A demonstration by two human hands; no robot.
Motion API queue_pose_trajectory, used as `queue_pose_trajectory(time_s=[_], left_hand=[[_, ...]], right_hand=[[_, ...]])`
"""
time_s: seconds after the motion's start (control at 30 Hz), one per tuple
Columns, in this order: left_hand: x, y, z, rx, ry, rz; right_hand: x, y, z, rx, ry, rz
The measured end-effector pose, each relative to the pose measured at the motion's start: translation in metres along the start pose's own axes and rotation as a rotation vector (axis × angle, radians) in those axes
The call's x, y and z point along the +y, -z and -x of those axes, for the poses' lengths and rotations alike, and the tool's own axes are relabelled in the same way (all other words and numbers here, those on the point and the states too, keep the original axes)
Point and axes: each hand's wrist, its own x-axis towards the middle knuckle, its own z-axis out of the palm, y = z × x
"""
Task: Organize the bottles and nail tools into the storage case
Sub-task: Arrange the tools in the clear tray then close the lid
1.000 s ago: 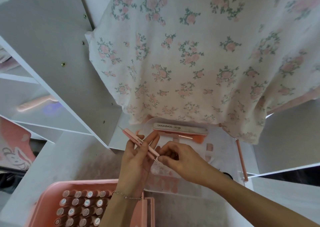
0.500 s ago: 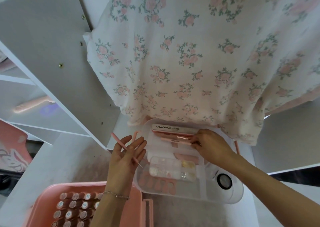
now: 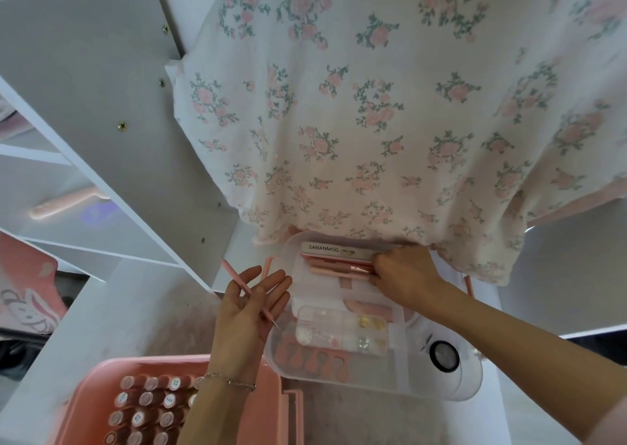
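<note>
1. A floral cloth (image 3: 373, 122), white with pink roses and green leaves, fills the upper centre and right of the frame and hangs over the far edge of the case.
2. The clear plastic storage case (image 3: 288, 360) sits at lower centre on a white surface. It holds a small clear divided box (image 3: 342, 331) of tiny pale and gold pieces, a pink toe separator (image 3: 310, 360) along its near edge, and a round black-rimmed object (image 3: 443, 356) at its right end.
3. A pink tray (image 3: 91, 387) at lower left holds rows of pink nail polish bottles (image 3: 146, 407) with round labelled caps; the cap writing is too small to read.
4. A nail file (image 3: 336, 250) lies along the case's far side, printed "SANANMOG 100/180".
5. The right hand (image 3: 403, 275) reaches into the case's far part, fingers curled on pink tools (image 3: 339, 270) just below the file.
6. The left hand (image 3: 251, 309) hovers left of the case, palm up and fingers spread, with a thin pink needle-tipped tool (image 3: 249, 292) lying across the fingers; what pins it there cannot be told.
</note>
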Motion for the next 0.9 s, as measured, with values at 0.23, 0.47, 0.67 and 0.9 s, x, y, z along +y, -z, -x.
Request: queue_pose_trajectory(time_s=[0.23,0.47,0.67,0.9], left_hand=[[0.0,0.003,-0.002,0.012,0.004,0.011],[-0.001,0.004,-0.001,0.016,0.009,0.014],[-0.001,0.003,-0.001,0.018,0.01,0.03],[0.0,0.008,0.001,0.018,-0.021,-0.005]], right_hand=[[0.002,-0.002,-0.002,0.034,-0.004,-0.01],[0.004,-0.003,-0.002,0.031,0.011,-0.02],[0.007,-0.002,-0.001,-0.004,0.028,-0.057],[0.003,0.026,0.01,0.109,-0.037,-0.378]])
